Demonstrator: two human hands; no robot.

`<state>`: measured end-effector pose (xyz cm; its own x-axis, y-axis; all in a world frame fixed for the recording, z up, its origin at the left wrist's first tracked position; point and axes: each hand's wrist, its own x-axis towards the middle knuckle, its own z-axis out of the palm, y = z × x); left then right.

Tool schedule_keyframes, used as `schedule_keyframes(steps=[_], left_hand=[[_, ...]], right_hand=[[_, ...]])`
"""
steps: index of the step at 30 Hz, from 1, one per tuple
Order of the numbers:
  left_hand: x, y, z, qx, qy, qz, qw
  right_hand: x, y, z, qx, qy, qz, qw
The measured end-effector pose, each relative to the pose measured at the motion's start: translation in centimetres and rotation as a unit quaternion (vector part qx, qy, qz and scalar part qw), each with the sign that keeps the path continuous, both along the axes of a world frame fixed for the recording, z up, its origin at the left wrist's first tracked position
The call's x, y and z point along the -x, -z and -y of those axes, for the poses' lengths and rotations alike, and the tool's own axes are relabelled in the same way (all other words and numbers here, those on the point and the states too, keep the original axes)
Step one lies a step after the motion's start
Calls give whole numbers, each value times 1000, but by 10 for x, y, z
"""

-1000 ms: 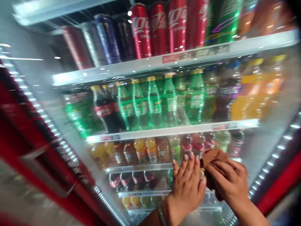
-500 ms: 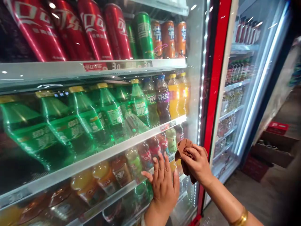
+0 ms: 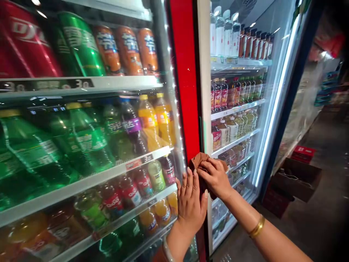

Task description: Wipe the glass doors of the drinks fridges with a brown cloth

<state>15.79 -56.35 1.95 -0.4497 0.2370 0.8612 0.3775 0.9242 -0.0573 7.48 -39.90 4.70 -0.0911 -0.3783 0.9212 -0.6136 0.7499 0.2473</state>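
Note:
A crumpled brown cloth (image 3: pixel 200 162) is bunched under my right hand (image 3: pixel 215 176), whose fingers press and grip it near the red door frame (image 3: pixel 185 72). My left hand (image 3: pixel 191 203) lies flat with its fingers apart, at the right edge of the glass door, just left of the cloth. Behind the glass stand orange cans (image 3: pixel 129 51), a green can (image 3: pixel 81 43), green bottles (image 3: pixel 87 134) and yellow bottles (image 3: pixel 148 116). A gold bracelet (image 3: pixel 257 226) circles my right wrist.
To the right, a second lit cooler (image 3: pixel 237 109) holds rows of bottles. Past it, an open cardboard box (image 3: pixel 300 178) and red boxes (image 3: pixel 302 153) rest on the dark floor (image 3: pixel 321 218). Price strips (image 3: pixel 147 158) line the shelf edges.
The view has shifted right, bringing more of the second cooler into sight. Both hands have moved right along the cooler front, and the cloth now lies at the red frame, closer to my left hand.

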Motion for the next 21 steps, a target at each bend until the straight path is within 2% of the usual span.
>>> schedule_keyframes(steps=[5,9,13,21], left_hand=[[34,1,-59,-22,-22,-3,1000],[51,-1,-95,-28,-28,-5,999],[66,-1,-120,-16,-17,1,1000],[110,18,-154,-29,-5,-42,999]], right_hand=[[36,-7,-40,-16,-54,-11,998],[56,-12,-66,43,-64,5,997],[76,-12,-85,80,-79,-1,994],[112,-6,-107,51,-122,-63,989]])
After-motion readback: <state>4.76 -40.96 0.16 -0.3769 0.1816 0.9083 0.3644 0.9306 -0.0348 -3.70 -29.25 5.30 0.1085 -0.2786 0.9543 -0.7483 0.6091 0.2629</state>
